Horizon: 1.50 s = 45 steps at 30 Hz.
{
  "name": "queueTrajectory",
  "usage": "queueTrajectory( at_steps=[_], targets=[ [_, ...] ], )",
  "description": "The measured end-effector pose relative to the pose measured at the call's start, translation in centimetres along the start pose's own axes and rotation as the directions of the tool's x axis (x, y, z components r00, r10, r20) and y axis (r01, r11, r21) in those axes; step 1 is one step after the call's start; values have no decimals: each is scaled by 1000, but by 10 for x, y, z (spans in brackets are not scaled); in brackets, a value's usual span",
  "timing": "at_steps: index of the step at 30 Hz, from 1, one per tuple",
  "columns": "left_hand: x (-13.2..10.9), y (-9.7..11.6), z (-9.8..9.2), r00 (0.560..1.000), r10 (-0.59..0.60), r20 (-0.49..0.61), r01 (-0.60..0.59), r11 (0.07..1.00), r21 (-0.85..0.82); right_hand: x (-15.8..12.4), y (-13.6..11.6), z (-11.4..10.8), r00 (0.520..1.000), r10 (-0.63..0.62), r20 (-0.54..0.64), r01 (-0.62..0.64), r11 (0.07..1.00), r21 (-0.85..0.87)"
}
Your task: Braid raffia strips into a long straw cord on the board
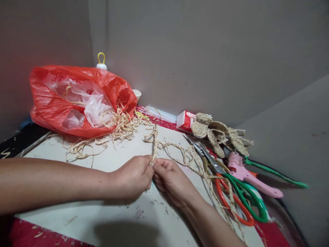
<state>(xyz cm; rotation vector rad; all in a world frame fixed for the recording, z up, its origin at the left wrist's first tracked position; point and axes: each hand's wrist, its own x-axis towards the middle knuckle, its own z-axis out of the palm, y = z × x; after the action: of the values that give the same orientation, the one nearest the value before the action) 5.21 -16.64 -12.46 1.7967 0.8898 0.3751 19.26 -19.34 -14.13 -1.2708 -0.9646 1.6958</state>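
Observation:
My left hand [137, 175] and my right hand [168, 176] meet over the white board [123, 223], fingers closed on the near end of a braided straw strip [155, 142]. The strip stands out beyond my fingers, toward the wall. Pinched between thumb and fingers on the right, its end is mostly hidden; on the left, my fingers are curled around it. Thin twisted straw cords [180, 154] spread over the board to the right and run down past my right forearm.
At the back left a red plastic bag [51, 106] spills loose straw [123, 127]. Scissors with orange handles [238, 209] and green handles [253, 202], a pink glue gun [246, 175], woven straw pieces [218, 132] and a red-and-white box [185, 120] crowd the right side. Grey walls [205, 61] stand behind.

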Motion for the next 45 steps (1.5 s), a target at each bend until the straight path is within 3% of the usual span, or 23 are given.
queueTrajectory(
  at_steps=[5,13,19,23,24,26,28,29,34,39,42,45],
  targets=[
    [1,3,0,997,59,-55,-55,996,66,-4,-7,-2,998,25,65,-35,989,145],
    [5,2,6,995,64,-83,-48,982,181,-4,-5,3,999,-40,-3,40,996,77],
    [-5,17,-24,1000,30,4,-30,967,254,-5,-6,-1,998,-59,-8,59,996,73],
    [0,17,-42,956,190,-225,-107,936,334,-5,-6,-2,998,-58,16,57,997,53],
    [3,14,-42,963,170,-211,-108,955,277,-4,-6,-3,998,-55,20,54,998,44],
    [10,6,-38,999,15,-41,-13,998,59,-4,-7,-3,998,-55,25,54,998,21],
    [15,-2,-31,978,-111,174,133,984,-118,-3,-7,-5,998,-44,41,44,999,2],
    [17,-5,-29,965,-128,230,167,973,-160,-3,-7,-7,998,-35,48,36,999,-1],
    [17,-13,-28,972,-46,232,77,989,-126,-2,-7,-15,995,12,100,-11,1000,-17],
    [16,-10,-33,977,24,213,-12,998,-54,-4,-10,-20,990,50,133,-28,987,-158],
    [18,-9,-36,972,74,225,-69,997,-30,-5,-12,-21,992,13,124,22,962,-273],
    [22,-10,-38,968,20,250,5,995,-101,-6,-13,-21,988,-67,139,121,896,-427]
  ],
)
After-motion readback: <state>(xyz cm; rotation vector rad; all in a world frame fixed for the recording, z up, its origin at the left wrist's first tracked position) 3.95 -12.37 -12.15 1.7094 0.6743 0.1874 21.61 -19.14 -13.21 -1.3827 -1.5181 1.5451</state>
